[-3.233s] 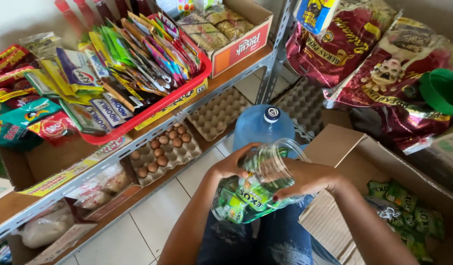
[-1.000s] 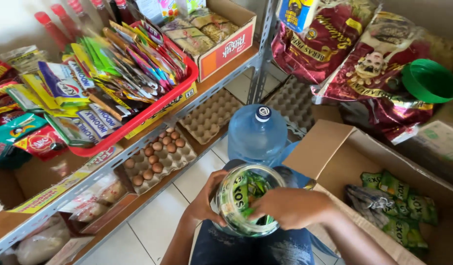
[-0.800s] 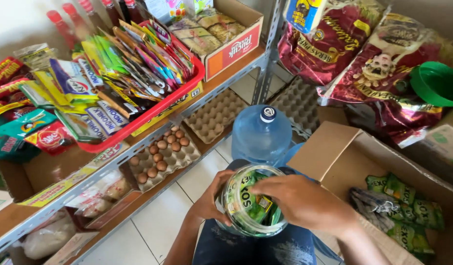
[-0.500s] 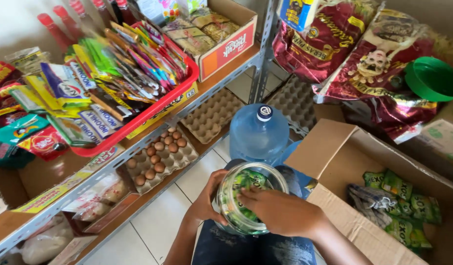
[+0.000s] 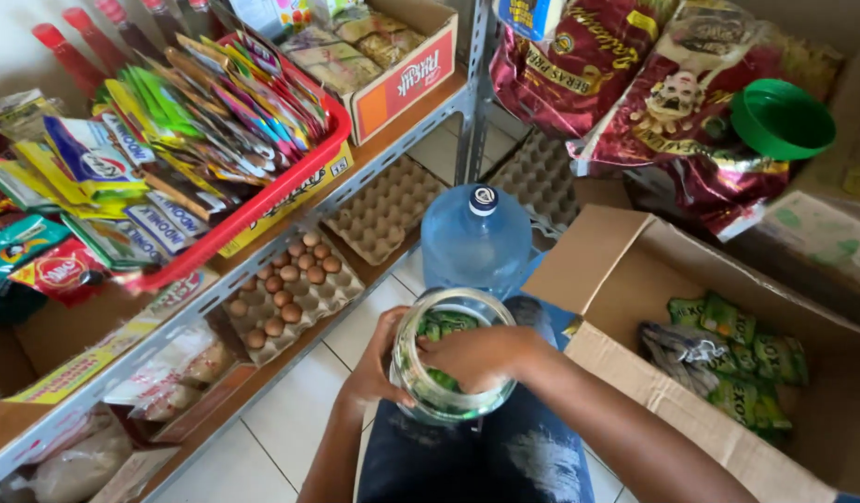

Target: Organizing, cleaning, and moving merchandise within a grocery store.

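A clear round jar [image 5: 428, 391] with green sachets inside rests on my lap, its mouth facing up. My left hand [image 5: 379, 363] wraps around the jar's left side and holds it. My right hand [image 5: 476, 354] lies across the jar's mouth with the fingers pushed in among the green sachets; whether they grip one is hidden. More green sachets [image 5: 737, 359] lie in an open cardboard box [image 5: 635, 279] at my right.
A blue water bottle [image 5: 474, 240] stands just beyond the jar. Egg trays [image 5: 290, 289] sit on the low shelf at left, a red basket of sachets [image 5: 290, 182] above them. Rice bags [image 5: 672, 102] and a green bowl [image 5: 782, 116] are at back right.
The jar went from tilted sideways in both hands to upright on my lap. My right hand has moved from its side onto its mouth, fingers going inside.
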